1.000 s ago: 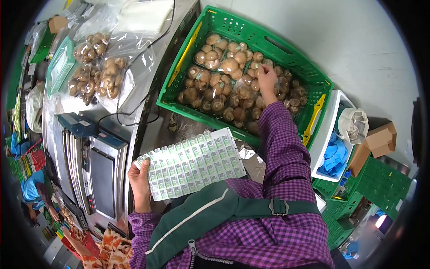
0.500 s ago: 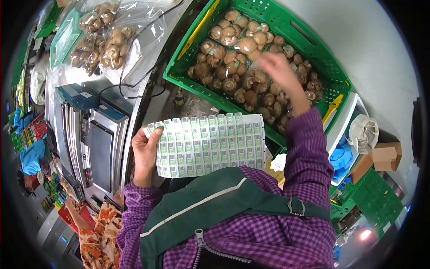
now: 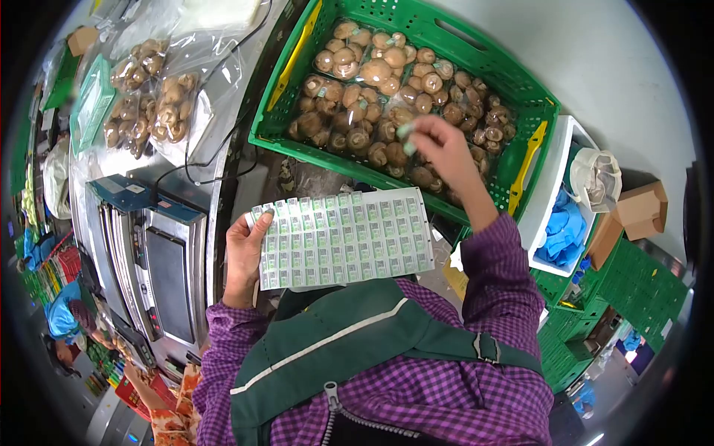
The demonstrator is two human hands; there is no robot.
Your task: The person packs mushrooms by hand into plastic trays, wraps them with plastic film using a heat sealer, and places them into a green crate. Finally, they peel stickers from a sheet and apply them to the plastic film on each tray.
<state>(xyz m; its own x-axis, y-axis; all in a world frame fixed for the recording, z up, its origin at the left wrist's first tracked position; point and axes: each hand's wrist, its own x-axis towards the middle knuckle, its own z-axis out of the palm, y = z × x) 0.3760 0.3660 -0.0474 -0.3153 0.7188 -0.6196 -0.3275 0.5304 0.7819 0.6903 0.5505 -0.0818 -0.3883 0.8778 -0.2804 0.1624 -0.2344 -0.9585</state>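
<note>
My left hand (image 3: 244,253) grips the left edge of a white sheet of small green-and-white stickers (image 3: 342,241), thumb on top. Some spots in the sheet's top row are bare at the right. Above the green crate (image 3: 439,33), my right hand (image 3: 450,156) has its thumb and forefinger close together, with small pale-green stickers (image 3: 407,140) at the tips. Clear-wrapped packs of brown mushrooms (image 3: 342,56) fill much of the crate, just below that hand. Several packs show a small green label through the glare.
On the metal counter at left lie more bagged mushrooms (image 3: 172,108), a weighing scale (image 3: 165,267) and a black cable (image 3: 223,167). Right of the crate are a white bin (image 3: 547,208) with blue plastic and a cardboard box (image 3: 641,210). Other people stand at lower left.
My right hand has moved down and toward the crate's near side, stickers now showing at its fingertips. Fewer stickers remain at the sheet's top right. The view has shifted slightly.
</note>
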